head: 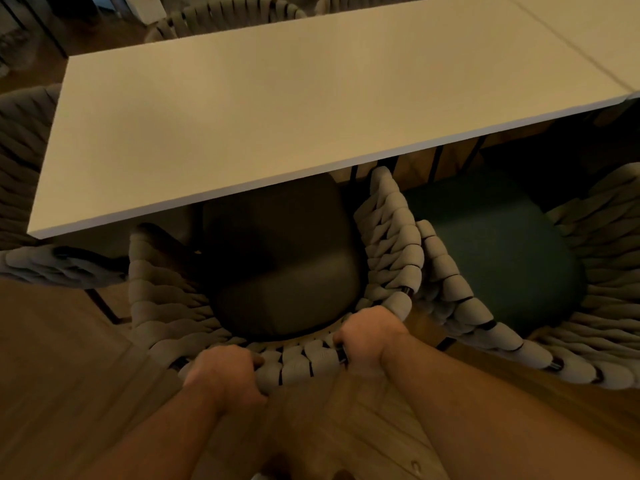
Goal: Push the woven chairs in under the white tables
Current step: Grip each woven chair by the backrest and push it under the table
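long white rectangular table top [277, 116], upper frame | grey rope-woven dark-cushioned tub chair [162, 306], centre frame, seat front tucked under table edge | second woven chair [460, 299], teal-cushioned, right, just beside: push best kept straight | left hand [225, 375], right hand [367, 336], lower centre, fingers curled round back rim; equal pressure advised

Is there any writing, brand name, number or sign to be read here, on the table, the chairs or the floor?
None: no word, label, number or sign shows anywhere.
The white table is plain.
The woven chair, gripped by the left hand and the right hand, shows no tag; nor does the neighbouring chair.
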`<state>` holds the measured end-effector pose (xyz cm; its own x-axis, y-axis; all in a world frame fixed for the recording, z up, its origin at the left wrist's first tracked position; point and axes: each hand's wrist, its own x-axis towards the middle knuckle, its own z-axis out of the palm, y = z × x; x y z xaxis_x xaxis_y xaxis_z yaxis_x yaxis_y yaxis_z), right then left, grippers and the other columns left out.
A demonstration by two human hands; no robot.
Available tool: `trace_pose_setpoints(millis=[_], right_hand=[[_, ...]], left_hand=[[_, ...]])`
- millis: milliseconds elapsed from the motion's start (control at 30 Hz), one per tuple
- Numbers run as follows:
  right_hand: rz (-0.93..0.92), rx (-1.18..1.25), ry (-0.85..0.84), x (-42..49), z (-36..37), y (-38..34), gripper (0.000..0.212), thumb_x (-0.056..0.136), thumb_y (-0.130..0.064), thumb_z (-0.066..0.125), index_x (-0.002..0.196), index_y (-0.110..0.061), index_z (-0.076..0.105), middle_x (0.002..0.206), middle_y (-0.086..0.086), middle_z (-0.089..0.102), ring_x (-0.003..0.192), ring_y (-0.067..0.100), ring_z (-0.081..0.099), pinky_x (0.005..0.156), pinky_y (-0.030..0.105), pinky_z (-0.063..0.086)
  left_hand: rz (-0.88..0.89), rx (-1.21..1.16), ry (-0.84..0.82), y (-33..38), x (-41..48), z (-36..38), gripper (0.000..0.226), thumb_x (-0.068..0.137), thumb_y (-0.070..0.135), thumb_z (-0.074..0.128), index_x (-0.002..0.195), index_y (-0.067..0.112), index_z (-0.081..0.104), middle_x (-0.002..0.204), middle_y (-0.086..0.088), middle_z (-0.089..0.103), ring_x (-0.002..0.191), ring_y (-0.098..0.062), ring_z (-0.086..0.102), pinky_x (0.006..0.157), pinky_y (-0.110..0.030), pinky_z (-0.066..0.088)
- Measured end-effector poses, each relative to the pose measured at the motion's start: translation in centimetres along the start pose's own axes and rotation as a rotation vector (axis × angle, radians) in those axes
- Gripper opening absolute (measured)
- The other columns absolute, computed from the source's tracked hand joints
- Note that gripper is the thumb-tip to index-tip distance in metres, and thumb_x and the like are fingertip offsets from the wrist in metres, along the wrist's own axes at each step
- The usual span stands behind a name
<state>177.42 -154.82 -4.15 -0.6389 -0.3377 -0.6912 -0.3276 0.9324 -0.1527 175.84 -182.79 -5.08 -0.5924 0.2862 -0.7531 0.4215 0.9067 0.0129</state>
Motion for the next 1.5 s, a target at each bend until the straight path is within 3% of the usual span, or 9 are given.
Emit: trace_pose_setpoints(millis=[267,800,1000,1067,1133,1200,1267,1400,1500], right_hand=[[0.003,0.032,0.108,0.5,0.1,1.1,0.018,0.084,-0.050,0.069,0.093,-0.039,0.058,0.077,-0.011,0.059,0.066,0.011,0.054,0.058,0.030,0.040],[0.034,0.061,0.081,0.1,-0.3,1.1,0.024,0.085,-0.059,0.066,0.096,-0.041,0.054,0.080,-0.013,0.058,0.069,0.010,0.053,0.057,0.030,0.038],[0.073,0.009,0.111,-0.5,-0.5,0.4,0.028,0.086,-0.054,0.065,0.110,-0.039,0.067,0.091,-0.011,0.065,0.084,0.016,0.062,0.085,0.041,0.057],[0.084,-0.050,0.120,-0.9,-0.7,-0.1,0.030,0.090,-0.049,0.064,0.118,-0.039,0.067,0.105,-0.009,0.068,0.105,0.020,0.062,0.111,0.052,0.045],[0.126,-0.065,0.105,-1.4,-0.9,-0.9,0.036,0.094,-0.045,0.065,0.129,-0.037,0.066,0.122,-0.004,0.067,0.124,0.025,0.056,0.125,0.060,0.024],[0.185,-0.030,0.081,-2.2,-1.0,-1.9,0.049,0.096,-0.046,0.067,0.142,-0.033,0.059,0.139,0.000,0.061,0.137,0.029,0.049,0.127,0.063,0.014],[0.203,0.033,0.081,-3.7,-0.7,-2.7,0.062,0.097,-0.045,0.068,0.154,-0.030,0.048,0.154,0.003,0.051,0.149,0.032,0.040,0.129,0.064,0.009],[0.209,0.181,0.144,-8.5,0.4,-2.8,0.081,0.101,-0.040,0.065,0.169,-0.032,0.021,0.177,0.000,0.020,0.164,0.028,0.009,0.130,0.062,0.006],[0.257,0.237,0.167,-12.3,0.8,-1.4,0.079,0.103,-0.041,0.062,0.169,-0.033,0.021,0.178,-0.003,0.017,0.164,0.027,0.009,0.130,0.061,0.007]], left_hand=[[-0.031,-0.043,-0.060,0.2,0.9,-1.2,0.096,0.057,0.086,0.053,0.148,0.058,0.046,0.126,0.014,0.066,0.112,-0.013,0.062,0.099,-0.038,0.054],[-0.073,-0.054,-0.109,0.7,0.2,-2.2,0.098,0.060,0.079,0.062,0.153,0.054,0.045,0.142,0.005,0.063,0.124,-0.023,0.062,0.101,-0.042,0.054],[-0.081,-0.055,-0.093,0.7,0.5,-1.9,0.083,0.068,0.070,0.067,0.147,0.053,0.053,0.130,0.009,0.068,0.113,-0.018,0.065,0.091,-0.036,0.053],[-0.106,-0.073,-0.102,0.9,0.4,-1.9,0.078,0.069,0.066,0.069,0.144,0.052,0.055,0.127,0.008,0.068,0.110,-0.019,0.065,0.094,-0.039,0.054],[-0.139,-0.040,-0.112,1.4,0.2,-2.2,0.070,0.075,0.060,0.069,0.142,0.045,0.059,0.118,0.007,0.067,0.106,-0.020,0.064,0.101,-0.046,0.050],[-0.152,0.067,-0.143,2.2,-0.1,-2.5,0.062,0.087,0.053,0.064,0.146,0.037,0.056,0.129,0.003,0.066,0.124,-0.024,0.060,0.120,-0.062,0.028],[-0.203,0.113,-0.174,3.1,-0.6,-2.9,0.056,0.096,0.046,0.060,0.149,0.030,0.053,0.146,-0.001,0.060,0.143,-0.030,0.049,0.124,-0.073,0.006],[-0.221,0.076,-0.042,4.7,-2.3,-3.0,0.048,0.100,0.038,0.060,0.145,0.023,0.056,0.147,-0.007,0.059,0.141,-0.035,0.050,0.126,-0.069,0.014],[-0.110,-0.004,0.075,6.6,-3.6,-2.9,0.083,0.092,0.051,0.068,0.162,0.022,0.033,0.166,-0.010,0.036,0.152,-0.037,0.034,0.127,-0.064,0.018]])
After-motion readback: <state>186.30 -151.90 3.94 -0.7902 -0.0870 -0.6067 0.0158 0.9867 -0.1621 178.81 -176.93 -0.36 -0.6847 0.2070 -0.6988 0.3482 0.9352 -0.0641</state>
